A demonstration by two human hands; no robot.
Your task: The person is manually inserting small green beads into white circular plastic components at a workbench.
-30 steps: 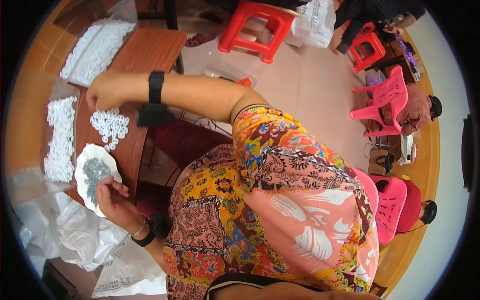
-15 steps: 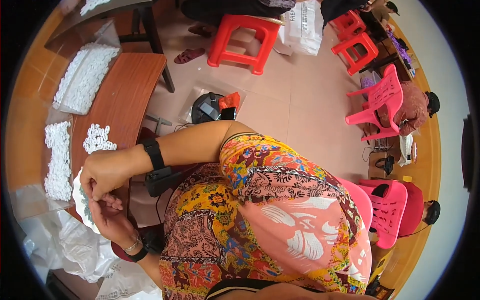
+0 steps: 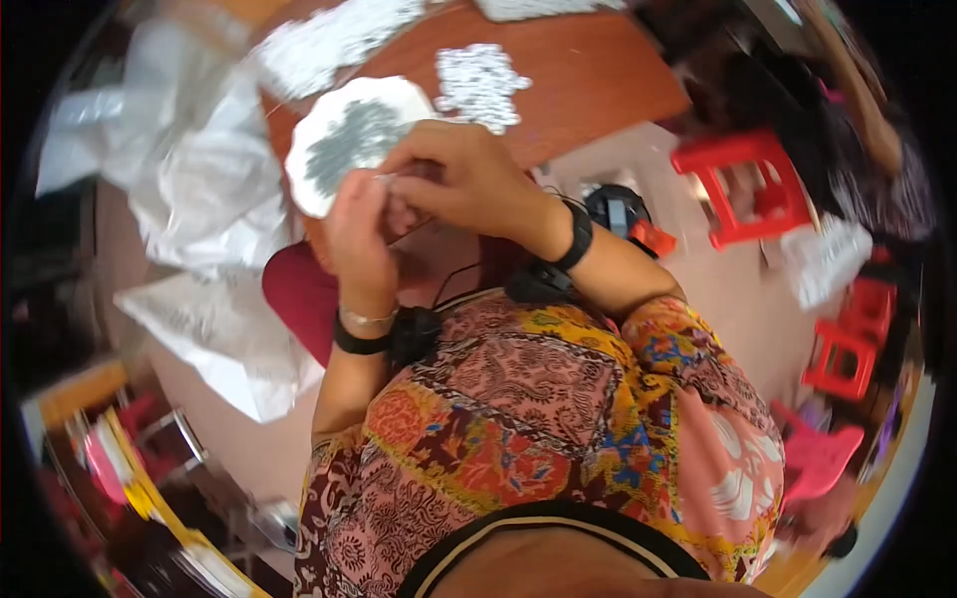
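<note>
My left hand point(image 3: 361, 224) and my right hand point(image 3: 464, 179) meet over the near edge of a reddish-brown table point(image 3: 588, 85). Their fingertips are pinched together around a tiny whitish piece point(image 3: 384, 179), blurred and mostly covered by the fingers. Just beyond them lies a white scalloped plate point(image 3: 299, 164) with a heap of small dark grey pieces point(image 3: 351, 140) on it. To the plate's right is a loose cluster of small white ring-like pieces point(image 3: 480, 85). A broad band of similar white pieces point(image 3: 339, 45) stretches behind the plate.
Large white plastic sacks point(image 3: 219, 199) hang and lie left of the table. A red stool point(image 3: 748, 189) stands at the right, beside a seated person point(image 3: 877, 140). A black round object point(image 3: 613, 209) with a phone on it rests below the table's right side.
The view has swung left, so the table and plate now appear at the top centre. My hands remain close together, fingertips pinched, near the plate.
</note>
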